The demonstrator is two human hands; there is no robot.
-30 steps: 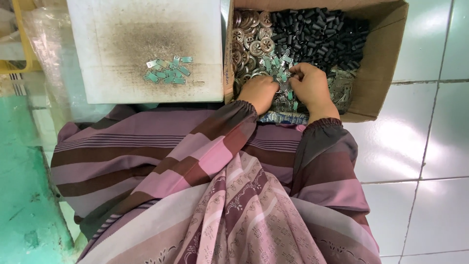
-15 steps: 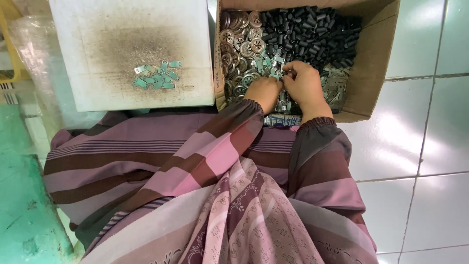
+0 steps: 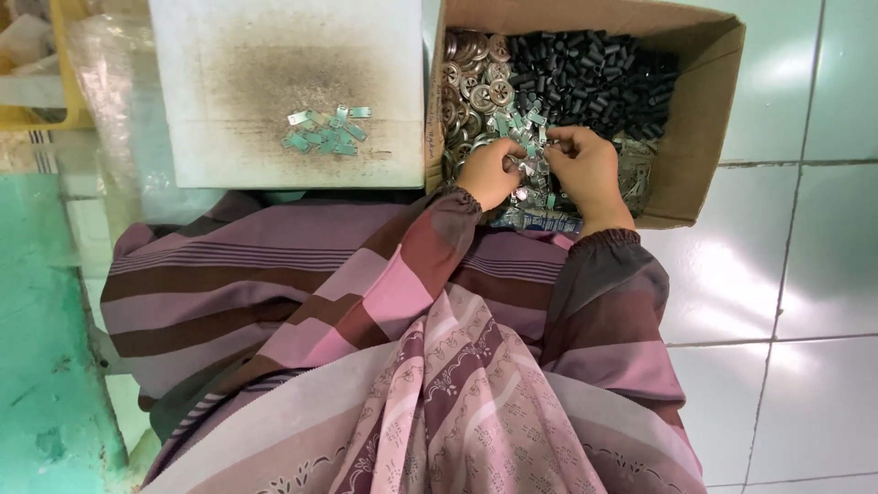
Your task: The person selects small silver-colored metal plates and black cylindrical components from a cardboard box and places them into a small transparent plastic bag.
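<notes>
View from above, downward. A tiled floor (image 3: 805,274) carried a white board (image 3: 274,137), stained dark at its centre, and just beside it on the right an open cardboard box (image 3: 704,119). The person's striped sleeves (image 3: 366,293) filled the lower field. The box held three kinds of parts: black cylinders (image 3: 594,78) heaped in the far right portion, round metal discs (image 3: 471,78) along the far left wall, and small flat metal clips (image 3: 517,123), some tinted green, in the near middle. Both hands worked inside the box over the clips. The left hand (image 3: 489,169) was curled, fingers bent inward on clips near the box's left wall; the right hand (image 3: 590,165) was likewise curled, fingertips pinching at the clips between the two hands. Whether each hand gripped one clip or several could not be told. The clips lay directly under and just ahead of the fingertips, touching both hands, their long axes pointing every way. A separate small pile of clips (image 3: 327,130) lay on the board, well apart to the left, nearer the left hand.
</notes>
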